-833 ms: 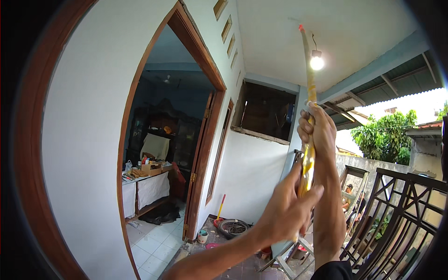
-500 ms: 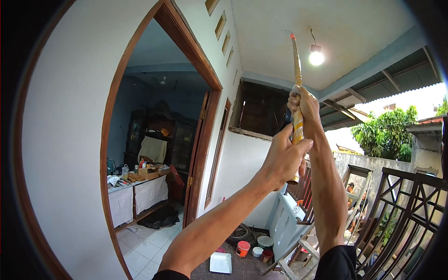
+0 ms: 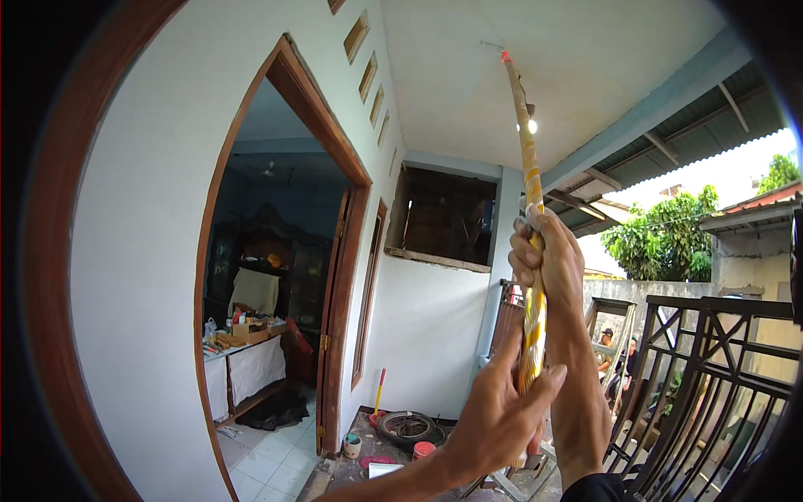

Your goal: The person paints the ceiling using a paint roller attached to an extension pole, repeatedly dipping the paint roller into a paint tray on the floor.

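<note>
A long pole point(image 3: 529, 167) wrapped in yellow and pale bands rises steeply toward the white ceiling point(image 3: 468, 92). Its red tip point(image 3: 505, 57) reaches close to the ceiling, where a thin grey piece shows at the end; whether it touches I cannot tell. My right hand point(image 3: 552, 255) is wrapped round the pole at about mid-length. Lower down, my left hand point(image 3: 506, 406) grips the same pole, thumb on the near side and most fingers hidden behind it. A lit bulb point(image 3: 532, 125) hangs from the ceiling, partly covered by the pole.
A brown-framed doorway point(image 3: 360, 180) opens at left. On the floor are a wheel point(image 3: 408, 425), a red bucket point(image 3: 423, 450), a white tray point(image 3: 383, 472) and a yellow-handled tool point(image 3: 381, 389). A ladder point(image 3: 508, 485) stands low beside my arms, a dark metal gate point(image 3: 711, 309) at right. Two people point(image 3: 609, 356) sit beyond.
Both hands have come lower in view and sit farther apart on the pole. The pole now crosses in front of the bulb. The view has shifted, showing more floor beside the wall.
</note>
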Demonstrator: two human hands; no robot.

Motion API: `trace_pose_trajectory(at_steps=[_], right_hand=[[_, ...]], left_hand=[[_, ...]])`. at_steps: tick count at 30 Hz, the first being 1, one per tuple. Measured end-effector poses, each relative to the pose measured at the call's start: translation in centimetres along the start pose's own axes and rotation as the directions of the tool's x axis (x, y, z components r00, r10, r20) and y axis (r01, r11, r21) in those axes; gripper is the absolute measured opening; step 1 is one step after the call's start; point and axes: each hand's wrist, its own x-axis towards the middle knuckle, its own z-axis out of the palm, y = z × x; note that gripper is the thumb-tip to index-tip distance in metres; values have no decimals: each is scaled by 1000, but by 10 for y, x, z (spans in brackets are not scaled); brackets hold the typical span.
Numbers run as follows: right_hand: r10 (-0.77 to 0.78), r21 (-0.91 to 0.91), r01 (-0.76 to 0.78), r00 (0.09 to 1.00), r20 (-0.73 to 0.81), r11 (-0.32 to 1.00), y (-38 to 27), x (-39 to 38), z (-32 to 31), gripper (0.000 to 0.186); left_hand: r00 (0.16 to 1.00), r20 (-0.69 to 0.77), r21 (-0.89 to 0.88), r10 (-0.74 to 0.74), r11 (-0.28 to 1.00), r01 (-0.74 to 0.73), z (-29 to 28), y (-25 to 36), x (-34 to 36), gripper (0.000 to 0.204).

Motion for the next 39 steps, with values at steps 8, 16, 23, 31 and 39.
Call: trace_pose_trajectory(at_steps=[8, 16, 23, 31, 39], right_hand=[[-52, -23, 52, 998, -26, 998, -36, -68, 9, 20], [4, -29, -5, 999, -35, 1000, 5, -31, -8, 21], [-3, 58, 3, 1000, 7, 998, 88, 63, -50, 21], [11, 33, -11, 1000, -5, 999, 193, 163, -92, 20], [51, 85, -48, 998, -33, 995, 257, 260, -142, 16]], left_hand=[[993, -117, 42, -8, 999, 13, 55, -4, -60, 67], [993, -69, -11, -96, 995, 95, 12, -24, -26, 73], [997, -77, 65, -26, 997, 31, -61, -63, 57, 73], [996, -82, 67, 47, 997, -41, -161, -130, 149, 61], [993, -98, 91, 67, 994, -58, -213, -176, 244, 46]])
